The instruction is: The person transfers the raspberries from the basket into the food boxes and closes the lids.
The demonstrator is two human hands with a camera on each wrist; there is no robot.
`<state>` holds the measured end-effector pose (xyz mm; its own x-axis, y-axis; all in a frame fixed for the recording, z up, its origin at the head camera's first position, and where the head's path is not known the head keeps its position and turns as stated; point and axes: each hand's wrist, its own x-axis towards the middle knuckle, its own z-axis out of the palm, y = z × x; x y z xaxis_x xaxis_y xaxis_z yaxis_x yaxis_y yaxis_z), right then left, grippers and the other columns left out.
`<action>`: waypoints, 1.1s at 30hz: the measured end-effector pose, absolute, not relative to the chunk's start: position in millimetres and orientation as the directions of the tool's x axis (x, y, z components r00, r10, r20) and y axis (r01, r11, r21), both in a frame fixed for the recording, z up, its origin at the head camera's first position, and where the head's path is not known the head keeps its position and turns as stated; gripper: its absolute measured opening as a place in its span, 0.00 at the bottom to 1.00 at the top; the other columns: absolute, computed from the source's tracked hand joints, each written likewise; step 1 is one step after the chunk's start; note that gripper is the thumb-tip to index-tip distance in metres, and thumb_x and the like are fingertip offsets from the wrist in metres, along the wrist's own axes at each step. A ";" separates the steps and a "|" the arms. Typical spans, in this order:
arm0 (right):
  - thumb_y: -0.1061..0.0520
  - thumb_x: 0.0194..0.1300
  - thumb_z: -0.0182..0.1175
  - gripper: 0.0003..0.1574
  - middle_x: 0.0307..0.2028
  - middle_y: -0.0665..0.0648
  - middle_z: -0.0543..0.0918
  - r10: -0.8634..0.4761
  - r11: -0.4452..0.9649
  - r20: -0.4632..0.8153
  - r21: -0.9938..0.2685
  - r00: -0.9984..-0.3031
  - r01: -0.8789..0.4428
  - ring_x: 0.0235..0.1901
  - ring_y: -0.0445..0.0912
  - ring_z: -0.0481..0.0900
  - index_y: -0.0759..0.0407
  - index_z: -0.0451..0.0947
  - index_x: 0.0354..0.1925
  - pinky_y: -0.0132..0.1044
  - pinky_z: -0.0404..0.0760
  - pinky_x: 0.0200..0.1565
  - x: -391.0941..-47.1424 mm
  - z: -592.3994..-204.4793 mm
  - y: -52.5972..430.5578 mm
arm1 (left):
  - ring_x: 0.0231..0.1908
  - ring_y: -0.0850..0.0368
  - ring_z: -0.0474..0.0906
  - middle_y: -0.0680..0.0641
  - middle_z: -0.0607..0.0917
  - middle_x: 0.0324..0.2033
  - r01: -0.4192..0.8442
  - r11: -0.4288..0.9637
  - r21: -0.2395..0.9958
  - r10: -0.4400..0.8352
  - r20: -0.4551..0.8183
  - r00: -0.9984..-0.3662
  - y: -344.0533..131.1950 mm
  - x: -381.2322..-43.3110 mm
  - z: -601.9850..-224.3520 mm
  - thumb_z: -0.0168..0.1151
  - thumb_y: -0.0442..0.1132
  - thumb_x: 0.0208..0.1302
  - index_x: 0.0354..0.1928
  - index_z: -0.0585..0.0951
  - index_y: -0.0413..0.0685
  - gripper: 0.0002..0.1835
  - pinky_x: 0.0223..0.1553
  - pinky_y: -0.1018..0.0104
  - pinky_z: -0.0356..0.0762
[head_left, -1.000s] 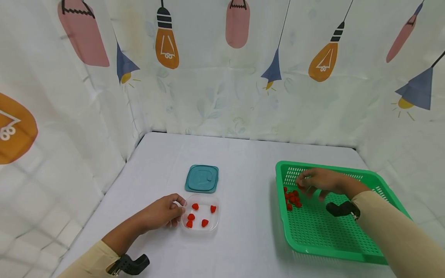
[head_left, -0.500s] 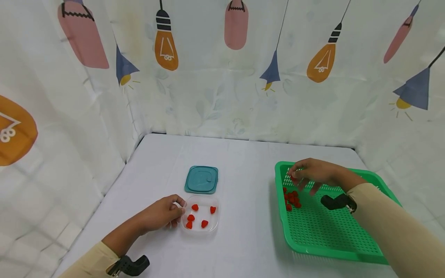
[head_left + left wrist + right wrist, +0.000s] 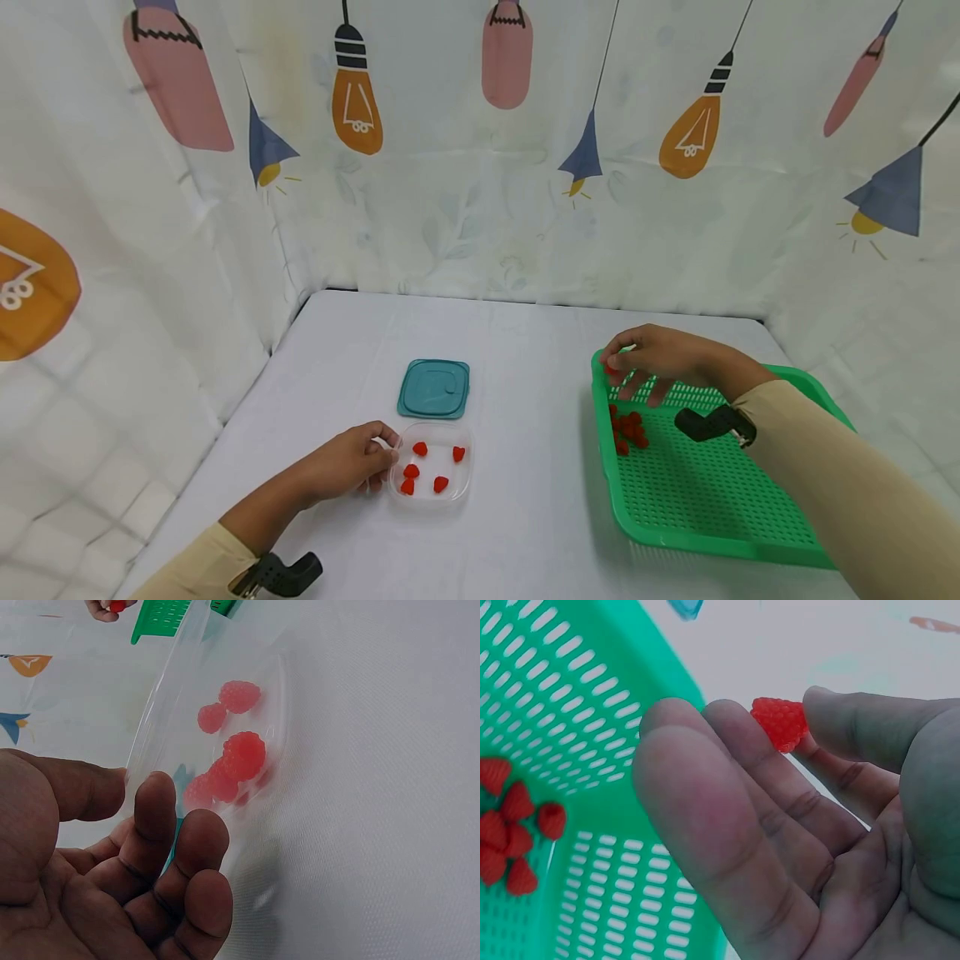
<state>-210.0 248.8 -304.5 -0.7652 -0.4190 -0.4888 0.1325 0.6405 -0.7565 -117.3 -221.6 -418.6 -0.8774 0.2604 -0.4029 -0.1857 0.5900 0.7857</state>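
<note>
A clear plastic container (image 3: 459, 492) with several red raspberries (image 3: 441, 483) in it stands on the table. My left hand (image 3: 347, 463) pinches its left rim between thumb and fingers; the left wrist view shows the thumb and forefinger meeting at the wall. Above the far left corner of a green basket (image 3: 720, 546), my right hand (image 3: 663, 360) pinches one raspberry (image 3: 781, 723) between thumb and a fingertip, the other fingers loosely bent. More raspberries (image 3: 506, 832) lie heaped at the basket's left side, below that hand.
A teal square lid (image 3: 433, 389) lies flat just behind the clear container. The white-covered table (image 3: 525, 400) runs back to a printed curtain (image 3: 450, 208), which also encloses the left and right sides. The basket's raised rim stands between the right hand and the container.
My right hand has risen from inside the basket and moved left and away toward its far left corner, carrying a raspberry. The left hand and container have stayed in place.
</note>
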 end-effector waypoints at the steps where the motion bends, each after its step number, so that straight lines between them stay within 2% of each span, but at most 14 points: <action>1: 0.51 0.79 0.55 0.19 0.52 0.67 0.82 -0.420 0.639 -0.488 -0.758 -0.765 0.132 0.48 0.58 0.85 0.60 0.76 0.60 0.52 0.84 0.38 -210.2 -303.1 246.2 | 0.28 0.49 0.77 0.44 0.82 0.28 -0.187 0.588 0.787 0.262 -0.403 -0.877 -221.8 -117.3 -418.7 0.61 0.39 0.73 0.55 0.75 0.45 0.13 0.32 0.57 0.77; 9: 0.52 0.79 0.56 0.19 0.50 0.63 0.84 -0.441 0.626 -0.477 -0.770 -0.760 0.120 0.47 0.57 0.86 0.57 0.76 0.61 0.50 0.85 0.36 -210.5 -295.3 224.7 | 0.28 0.49 0.78 0.43 0.82 0.28 -0.191 0.587 0.786 0.257 -0.405 -0.877 -222.6 -117.4 -421.2 0.61 0.38 0.72 0.54 0.75 0.45 0.13 0.32 0.58 0.77; 17: 0.52 0.77 0.57 0.17 0.51 0.65 0.83 -0.473 0.612 -0.453 -0.786 -0.755 0.089 0.46 0.57 0.86 0.55 0.78 0.59 0.51 0.85 0.36 -214.5 -295.4 201.0 | 0.28 0.49 0.78 0.43 0.82 0.27 -0.183 0.586 0.790 0.262 -0.398 -0.879 -222.1 -116.6 -419.5 0.61 0.38 0.73 0.54 0.75 0.44 0.12 0.32 0.58 0.77; 33: 0.51 0.77 0.58 0.15 0.49 0.62 0.85 -0.539 0.592 -0.440 -0.805 -0.718 0.048 0.45 0.56 0.87 0.52 0.80 0.57 0.53 0.86 0.37 -216.2 -295.4 150.0 | 0.28 0.49 0.77 0.44 0.82 0.27 -0.166 0.587 0.792 0.276 -0.389 -0.879 -222.8 -115.7 -418.3 0.62 0.40 0.73 0.55 0.74 0.44 0.15 0.31 0.58 0.77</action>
<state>-216.2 150.0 -295.4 -0.7181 -0.5394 -0.4397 0.0481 0.5919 -0.8046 -115.7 -222.8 -418.3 -0.8787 0.2764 -0.3892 -0.1663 0.5870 0.7923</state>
